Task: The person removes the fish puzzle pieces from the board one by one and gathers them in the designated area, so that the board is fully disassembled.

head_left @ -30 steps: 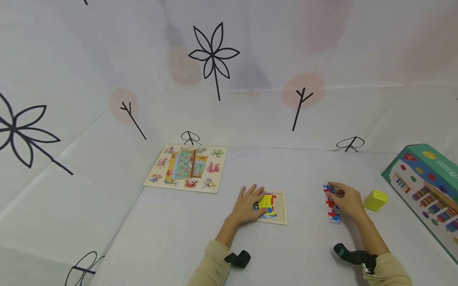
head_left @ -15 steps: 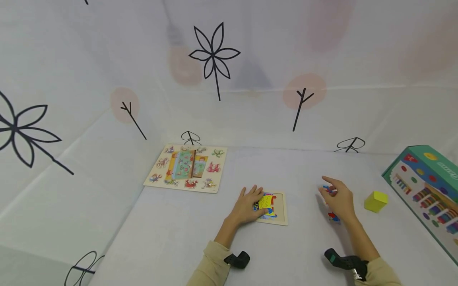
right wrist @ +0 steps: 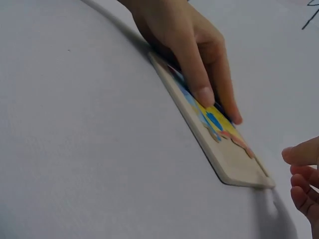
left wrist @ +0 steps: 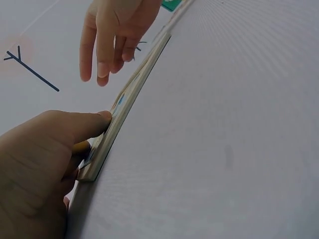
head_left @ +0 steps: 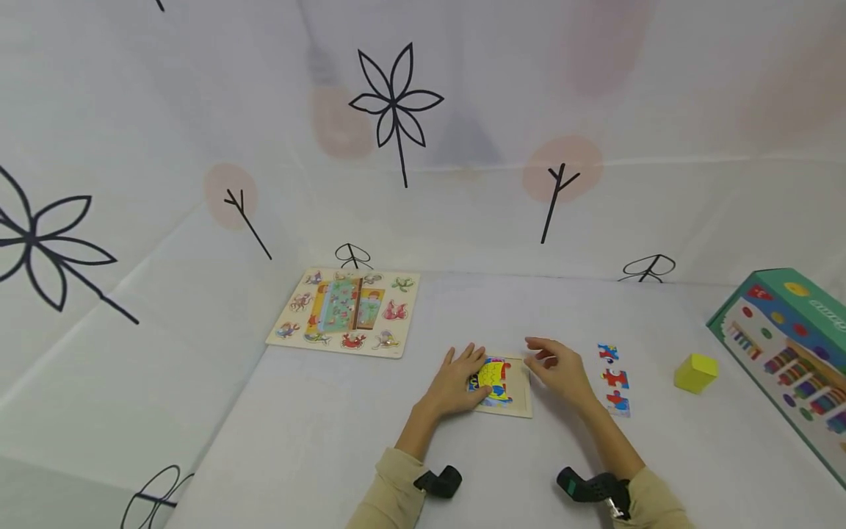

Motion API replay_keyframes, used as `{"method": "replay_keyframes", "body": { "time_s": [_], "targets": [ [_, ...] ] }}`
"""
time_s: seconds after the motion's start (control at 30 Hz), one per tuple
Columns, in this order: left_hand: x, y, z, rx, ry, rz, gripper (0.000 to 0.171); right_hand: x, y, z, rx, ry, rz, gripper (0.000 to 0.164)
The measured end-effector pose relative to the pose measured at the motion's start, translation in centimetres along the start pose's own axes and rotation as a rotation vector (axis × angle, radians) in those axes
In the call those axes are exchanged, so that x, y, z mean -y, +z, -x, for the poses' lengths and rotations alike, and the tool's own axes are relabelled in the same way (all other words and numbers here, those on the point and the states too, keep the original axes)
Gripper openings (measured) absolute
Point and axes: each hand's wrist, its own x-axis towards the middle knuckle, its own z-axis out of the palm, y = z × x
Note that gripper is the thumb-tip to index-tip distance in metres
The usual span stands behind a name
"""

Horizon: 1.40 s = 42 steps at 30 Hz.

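My left hand (head_left: 454, 385) lies with straight fingers over the left part of a small wooden puzzle tray (head_left: 521, 391). Its thumb (right wrist: 203, 94) presses on the fitted yellow, blue and red pieces (right wrist: 213, 119), and this hand hides part of the picture. At the tray's right edge hovers my right hand (head_left: 562, 373), thumb and fingers apart with no piece between them. In the left wrist view the right hand's fingers (left wrist: 103, 55) hang loosely above the tray. Farther right, loose jigsaw pieces (head_left: 615, 378) in red and blue stand in a column on the white table.
A yellow block (head_left: 695, 373) stands right of the loose pieces. Beyond it, a green and white toy box (head_left: 786, 353) lines the right side. A sea-animal puzzle board (head_left: 370, 345) with cards on it sits at the back left, by the patterned cloth wall (head_left: 463, 220).
My right hand has left the loose pieces and moved left to the tray's right edge. The three loose pieces are now uncovered. My left hand stays on the tray.
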Motion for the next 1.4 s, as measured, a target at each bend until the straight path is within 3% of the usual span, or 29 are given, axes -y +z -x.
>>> {"method": "replay_keyframes", "body": {
  "time_s": [0.2,0.4,0.7,1.0,1.4],
  "targets": [
    [0.0,0.0,0.0,-0.012,-0.042,0.029,0.063,0.9,1.9,0.1,0.039,-0.052,-0.029,0.032],
    [0.2,0.0,0.1,-0.032,-0.049,0.054,0.064,1.4,2.8,0.4,0.055,-0.025,0.029,0.028],
    [0.1,0.0,0.2,-0.039,-0.054,0.074,0.063,2.1,3.2,0.8,0.071,0.02,0.109,0.032],
    [-0.1,-0.2,0.2,-0.04,-0.046,0.075,0.06,2.0,3.3,0.6,0.082,0.024,0.091,0.028],
    [0.1,0.0,0.1,-0.037,-0.05,0.102,0.06,2.2,3.2,-0.2,0.132,0.1,0.061,0.032]
  ]
}}
